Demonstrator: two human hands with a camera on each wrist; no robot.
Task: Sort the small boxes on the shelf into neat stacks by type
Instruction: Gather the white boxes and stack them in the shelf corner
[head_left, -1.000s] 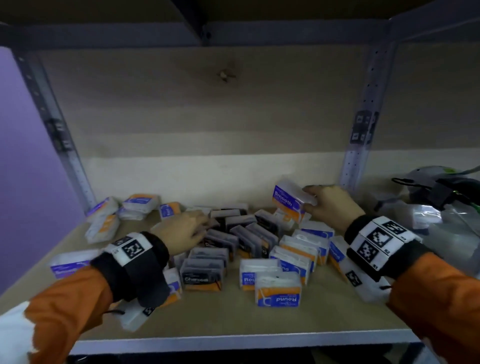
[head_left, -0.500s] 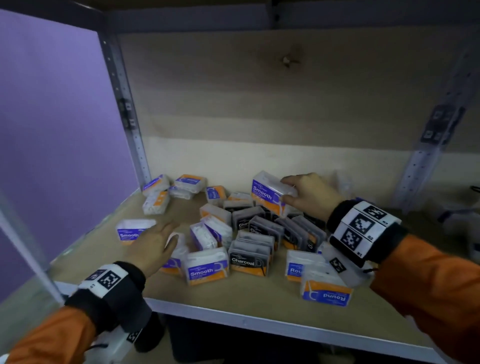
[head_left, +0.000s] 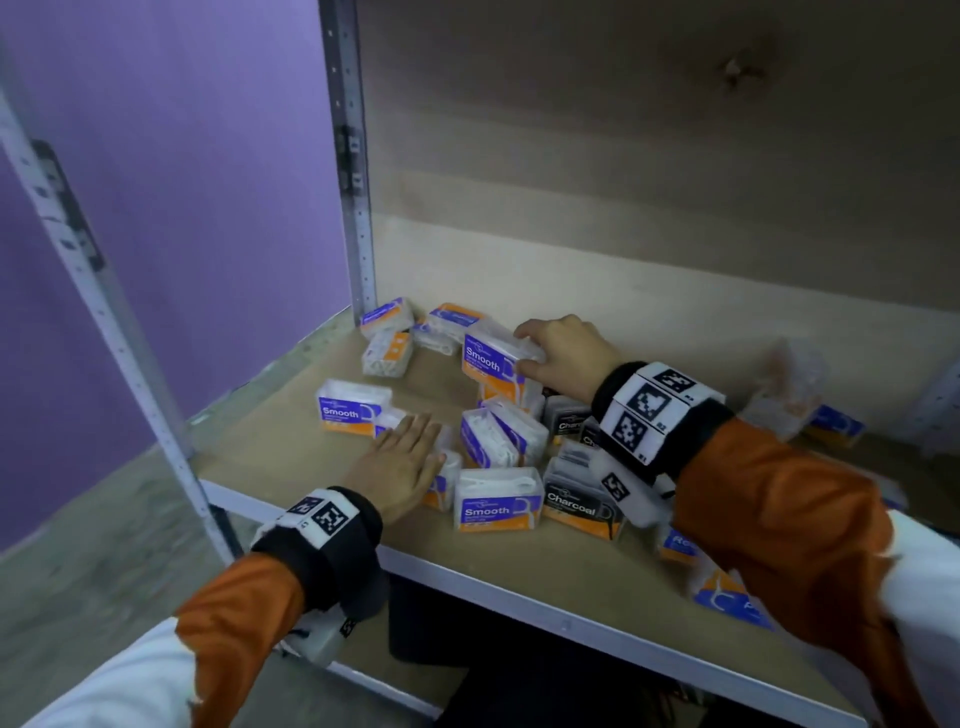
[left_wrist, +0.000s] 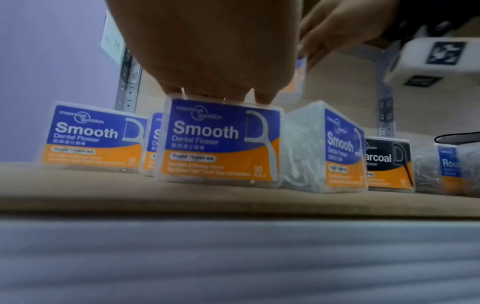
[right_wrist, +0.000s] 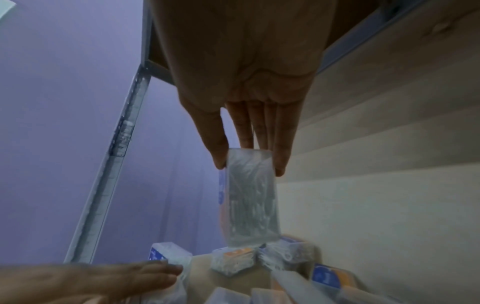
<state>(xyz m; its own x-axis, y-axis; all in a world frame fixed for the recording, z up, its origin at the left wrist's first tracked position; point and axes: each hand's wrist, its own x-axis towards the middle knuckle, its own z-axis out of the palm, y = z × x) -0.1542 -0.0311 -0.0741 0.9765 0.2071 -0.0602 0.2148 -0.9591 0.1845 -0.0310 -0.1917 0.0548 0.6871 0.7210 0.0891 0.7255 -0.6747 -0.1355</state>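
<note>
No neat stacks yet: flosser boxes (head_left: 498, 441) lie jumbled on the shelf (head_left: 291, 447). Right hand (head_left: 563, 356) pinches a Smooth box (head_left: 491, 358); left hand (head_left: 402, 465) rests flat, fingers straight.

Clear blue-and-orange Smooth boxes (head_left: 355, 413) and black Charcoal boxes (head_left: 582, 506) lie jumbled on the shelf (head_left: 291, 447).

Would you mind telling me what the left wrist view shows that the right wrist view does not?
Only the left wrist view shows readable labels: Smooth boxes and a Charcoal box, with the left hand resting on one Smooth box. Only the right wrist view shows the right hand pinching a clear-sided box by its end. Both show the purple wall and a metal shelf post.
</note>
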